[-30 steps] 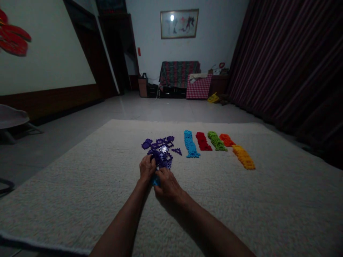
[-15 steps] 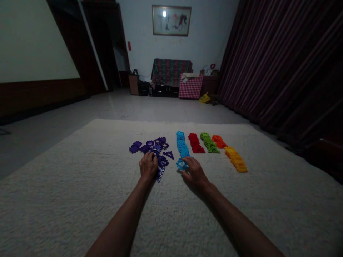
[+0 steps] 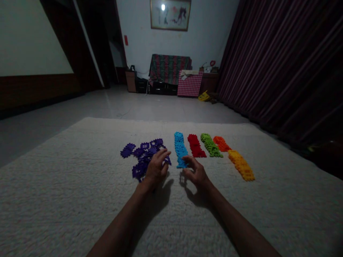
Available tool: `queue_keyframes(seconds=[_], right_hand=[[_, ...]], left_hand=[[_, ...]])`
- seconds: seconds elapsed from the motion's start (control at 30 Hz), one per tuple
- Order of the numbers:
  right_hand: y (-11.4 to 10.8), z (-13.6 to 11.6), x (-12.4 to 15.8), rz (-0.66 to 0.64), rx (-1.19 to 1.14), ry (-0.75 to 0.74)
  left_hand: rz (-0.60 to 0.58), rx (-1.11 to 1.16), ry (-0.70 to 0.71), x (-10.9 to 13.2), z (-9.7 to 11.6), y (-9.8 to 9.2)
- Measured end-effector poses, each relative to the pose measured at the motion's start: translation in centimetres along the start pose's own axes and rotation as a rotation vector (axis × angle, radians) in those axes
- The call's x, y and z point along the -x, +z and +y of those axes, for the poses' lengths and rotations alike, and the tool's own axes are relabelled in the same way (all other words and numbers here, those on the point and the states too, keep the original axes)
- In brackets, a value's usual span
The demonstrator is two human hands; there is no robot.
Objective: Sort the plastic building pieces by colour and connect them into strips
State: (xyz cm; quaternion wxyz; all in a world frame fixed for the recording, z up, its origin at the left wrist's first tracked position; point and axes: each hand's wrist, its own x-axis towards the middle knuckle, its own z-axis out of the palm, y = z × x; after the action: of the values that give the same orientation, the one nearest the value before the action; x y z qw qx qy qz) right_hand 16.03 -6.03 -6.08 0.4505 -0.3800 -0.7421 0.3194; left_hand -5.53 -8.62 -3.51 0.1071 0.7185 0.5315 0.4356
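A loose heap of purple plastic pieces (image 3: 140,153) lies on the white rug (image 3: 80,185). My left hand (image 3: 157,168) hovers over the heap's right edge, fingers stretched out and apart, holding nothing. Right of it runs a blue row of pieces (image 3: 180,147). My right hand (image 3: 195,172) is just below the near end of that blue row, fingers spread, empty. Further right lie a red row (image 3: 196,145), a green row (image 3: 210,145), an orange row (image 3: 221,143) and a yellow row (image 3: 241,164).
Grey floor surrounds the rug. A covered cabinet (image 3: 169,68) and a red checked box (image 3: 189,84) stand at the far wall. Dark striped curtains (image 3: 281,64) run along the right side. A framed picture (image 3: 170,14) hangs above.
My right hand carried a blue piece from near the purple heap to the near end of the blue row and let go. My left hand lifted off the purple pieces and opened.
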Motion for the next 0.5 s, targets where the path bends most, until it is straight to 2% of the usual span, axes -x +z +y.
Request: queue_keyframes(seconds=[0.13,0.23,0.37,0.43,0.5], right_hand=[[0.4,-0.3,0.0,-0.109,-0.294,0.052],[-0.5,0.2,-0.5,-0.051,-0.312,0.091],[-1.8,1.7,-0.8,0.228,0.075,0.107],[-1.9,2.4,-0.6,0.256,0.281,0.087],[-1.5,2.7,-0.5,0.203,0.447,0.068]], left_hand=[[-0.190,0.263,0.124,-1.3,1.1,1.5],[-0.224,0.315,0.104,-2.4,0.8,1.6],[-0.113,0.200,-0.044,-4.9,-0.3,1.6],[-0.113,0.099,-0.099,-6.2,-0.6,2.0],[-0.167,-0.015,-0.118,-7.1,-0.5,2.7]])
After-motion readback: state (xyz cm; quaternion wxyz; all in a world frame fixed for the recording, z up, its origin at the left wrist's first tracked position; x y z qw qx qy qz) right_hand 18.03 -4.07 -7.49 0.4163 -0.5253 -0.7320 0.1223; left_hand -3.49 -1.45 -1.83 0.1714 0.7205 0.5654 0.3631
